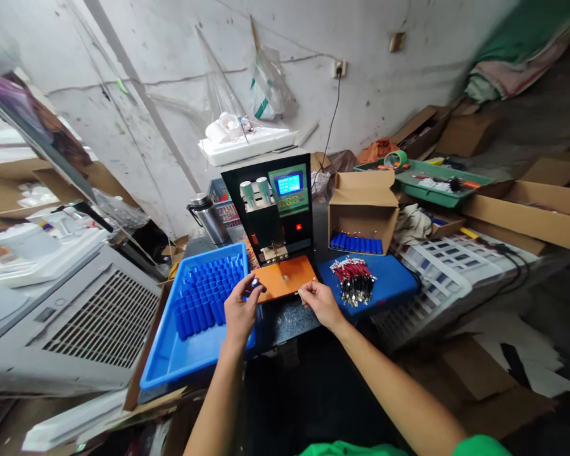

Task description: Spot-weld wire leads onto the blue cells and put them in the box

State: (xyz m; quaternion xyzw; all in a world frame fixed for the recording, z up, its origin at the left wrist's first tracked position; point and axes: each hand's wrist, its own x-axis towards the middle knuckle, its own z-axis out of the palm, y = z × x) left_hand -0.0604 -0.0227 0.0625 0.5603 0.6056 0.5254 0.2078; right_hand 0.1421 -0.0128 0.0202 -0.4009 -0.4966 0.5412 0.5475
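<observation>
My left hand (240, 311) is closed around a blue cylindrical battery cell (255, 283), held at the left side of the orange plate (278, 288). Much of the cell is hidden by the fingers. Over the plate's right front corner, my right hand (322, 304) pinches a small wire lead (298, 292), too small to make out fully. Behind both hands stands a black spot-welding machine (289, 218) with a lit blue screen. To the left, a blue tray (164, 354) holds rows of upright blue cells. A bundle of red and black wire leads (354, 278) lies on a blue mat (394, 275) at right.
An open cardboard box (363, 218) with several blue cells stands behind the leads. A steel flask (209, 218) is left of the machine. White plastic crates (427, 285) and a green tray (451, 196) sit at right, an air cooler (90, 316) at left.
</observation>
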